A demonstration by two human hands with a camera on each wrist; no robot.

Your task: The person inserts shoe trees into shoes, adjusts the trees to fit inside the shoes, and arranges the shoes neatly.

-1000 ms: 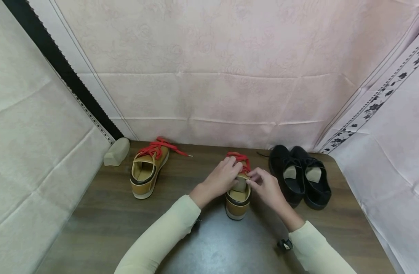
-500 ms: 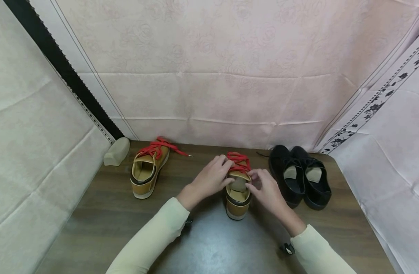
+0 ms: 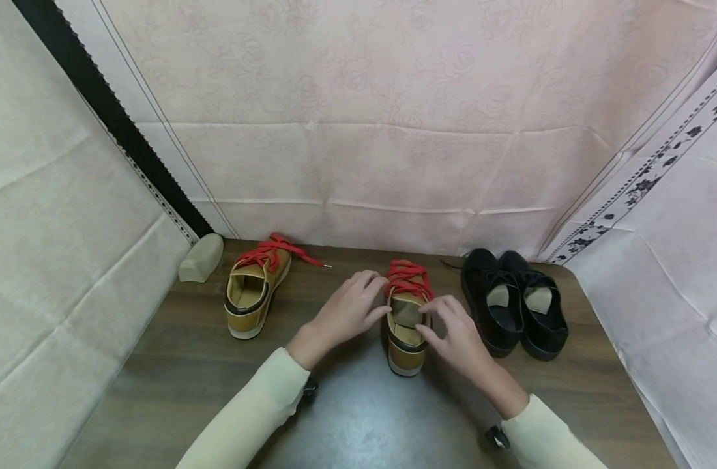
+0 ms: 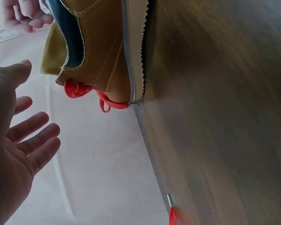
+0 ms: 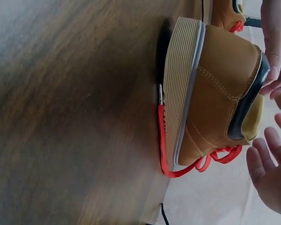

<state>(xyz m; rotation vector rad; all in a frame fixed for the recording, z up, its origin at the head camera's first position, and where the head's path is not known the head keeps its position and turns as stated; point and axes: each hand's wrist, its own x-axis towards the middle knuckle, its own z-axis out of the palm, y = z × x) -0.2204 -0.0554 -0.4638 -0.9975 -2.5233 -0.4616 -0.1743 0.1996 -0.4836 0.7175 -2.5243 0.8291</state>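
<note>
A tan shoe (image 3: 405, 359) with red laces (image 3: 404, 272) stands on the wooden surface, heel toward me, its tongue (image 3: 407, 311) raised in the opening. My left hand (image 3: 348, 311) hovers at its left side, fingers spread and bent toward the laces. On the other side is my right hand (image 3: 455, 333), thumb and fingers apart near the shoe's collar. Both wrist views show the left hand (image 4: 23, 136) and the right hand (image 5: 274, 171) relaxed and holding nothing. A red lace end with a metal tip (image 5: 161, 96) hangs beside the sole.
A matching tan shoe (image 3: 247, 319) with red laces stands to the left. Beside it a pale shoe insert (image 3: 200, 259) lies in the corner. A pair of black shoes (image 3: 543, 335) is at the right, pale inserts inside. Pale cloth (image 3: 358, 163) rises behind and at both sides.
My left hand has drawn back from the laces to the left and let go. The right hand's thumb and fingers have parted a little. The shoe has stayed in place.
</note>
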